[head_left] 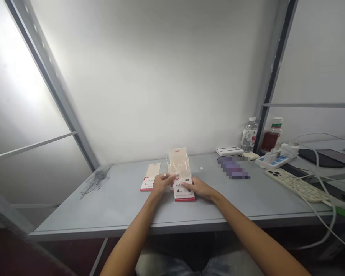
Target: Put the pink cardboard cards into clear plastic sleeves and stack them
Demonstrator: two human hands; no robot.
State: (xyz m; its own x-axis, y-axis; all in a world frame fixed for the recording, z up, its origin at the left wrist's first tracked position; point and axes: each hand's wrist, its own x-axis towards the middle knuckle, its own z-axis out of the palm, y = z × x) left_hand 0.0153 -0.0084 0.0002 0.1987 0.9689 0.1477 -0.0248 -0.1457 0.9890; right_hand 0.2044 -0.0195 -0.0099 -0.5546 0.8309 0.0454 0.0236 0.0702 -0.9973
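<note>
My left hand [161,183] grips the left side of a flat cream-and-white packet [180,165] with a red bottom edge and Chinese print. Clear plastic wrap [167,159] sticks out loosely around its upper left. On the packet's right side, my right hand [202,188] holds it with the thumb across the front and the other fingers partly hidden behind. The packet stands tilted over the table. A second packet of the same look [149,177] lies on the table just left of my left hand, partly covered by it.
The grey table [112,207] meets a white wall. A tangled dark mesh [95,181] lies at left. Toward the right are a small white bit [201,168], a blurred purple object [233,168], a white case [229,151], a bottle [250,135], a jar [272,135], a power strip [274,158], a phone case [296,185] and cables.
</note>
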